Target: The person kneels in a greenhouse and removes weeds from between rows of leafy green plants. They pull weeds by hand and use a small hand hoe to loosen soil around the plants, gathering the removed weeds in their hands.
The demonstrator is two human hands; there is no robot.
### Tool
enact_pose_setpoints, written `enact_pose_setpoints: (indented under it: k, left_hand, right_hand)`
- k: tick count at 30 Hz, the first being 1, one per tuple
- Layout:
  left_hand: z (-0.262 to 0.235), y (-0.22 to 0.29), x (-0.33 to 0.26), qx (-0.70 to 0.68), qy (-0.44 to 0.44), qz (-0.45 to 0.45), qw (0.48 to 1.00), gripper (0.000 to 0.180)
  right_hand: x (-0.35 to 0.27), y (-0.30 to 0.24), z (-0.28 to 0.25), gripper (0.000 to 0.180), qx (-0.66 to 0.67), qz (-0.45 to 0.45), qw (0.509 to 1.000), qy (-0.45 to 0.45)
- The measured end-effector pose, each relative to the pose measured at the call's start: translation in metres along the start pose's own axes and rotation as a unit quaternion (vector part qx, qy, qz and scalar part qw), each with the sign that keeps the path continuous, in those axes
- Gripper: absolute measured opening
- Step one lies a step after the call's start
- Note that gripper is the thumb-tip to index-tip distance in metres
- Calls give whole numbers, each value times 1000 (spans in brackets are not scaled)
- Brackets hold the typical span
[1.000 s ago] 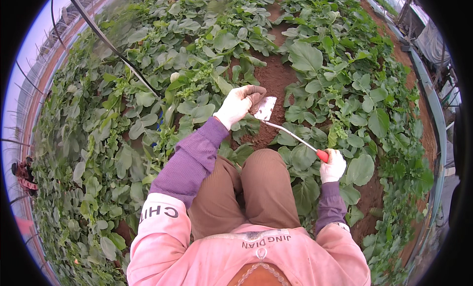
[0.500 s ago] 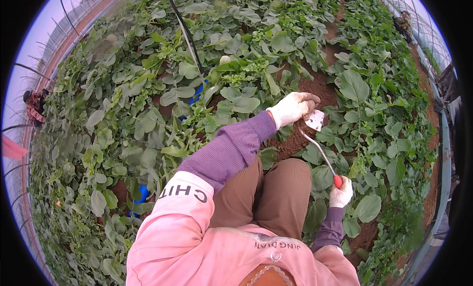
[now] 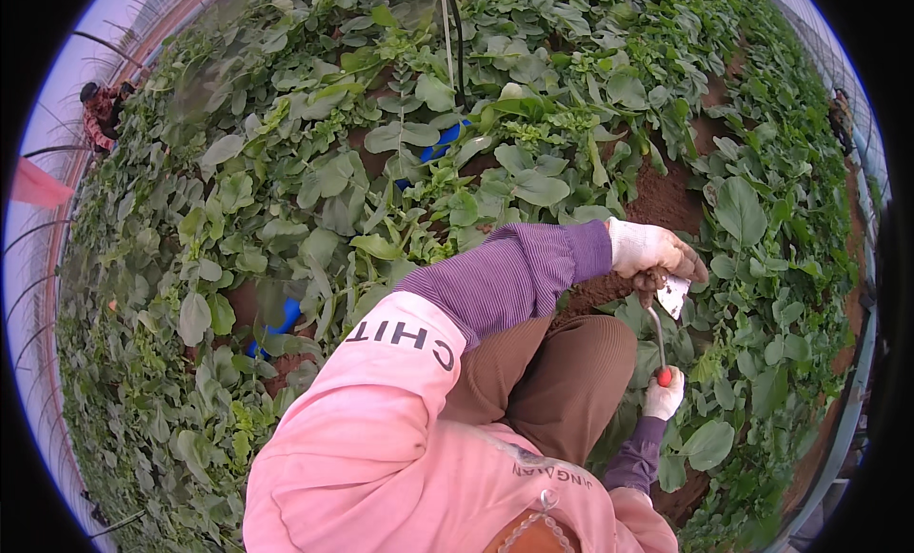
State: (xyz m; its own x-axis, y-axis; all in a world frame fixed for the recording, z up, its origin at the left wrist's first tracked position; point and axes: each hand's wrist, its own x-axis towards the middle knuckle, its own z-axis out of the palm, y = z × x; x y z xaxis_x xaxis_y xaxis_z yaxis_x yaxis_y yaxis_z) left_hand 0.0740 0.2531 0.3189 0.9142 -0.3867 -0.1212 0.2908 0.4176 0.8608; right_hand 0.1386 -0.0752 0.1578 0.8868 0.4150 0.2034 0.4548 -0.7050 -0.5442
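My right hand [image 3: 665, 395], in a white glove, grips the red handle of a small hand hoe [image 3: 660, 336]. The hoe has a thin bent metal shaft and a flat pale blade specked with soil. My left hand [image 3: 655, 250], in a white glove with dirty brown fingertips, reaches across to the blade. Its fingers are bent down beside the blade and the shaft's end; what they pinch is hidden. Brown bare soil [image 3: 666, 196] lies beyond the left hand, and leafy green plants [image 3: 743, 210] stand right of the blade.
Dense leafy plants surround my bent knees [image 3: 581, 363]. A blue object [image 3: 443, 142] lies among leaves ahead, below a dark upright pole [image 3: 458, 49]; another blue object [image 3: 276, 326] is at left. A person [image 3: 101, 115] is at the far left edge.
The view has swung left, so the scene sits farther right. My left hand and the hoe's blade stay close together; the blade has tilted and the shaft stands more upright in the picture.
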Motion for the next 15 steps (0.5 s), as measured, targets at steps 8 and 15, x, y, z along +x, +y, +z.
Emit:
enact_pose_setpoints:
  k: [8,15]
  left_hand:
    - [7,7,12,-40,411,213,886,31]
    - [-13,9,-1,-31,393,244,886,48]
  right_hand:
    - [20,-24,-9,24,-24,4,999,45]
    - [16,-37,-10,22,-37,20,997,57]
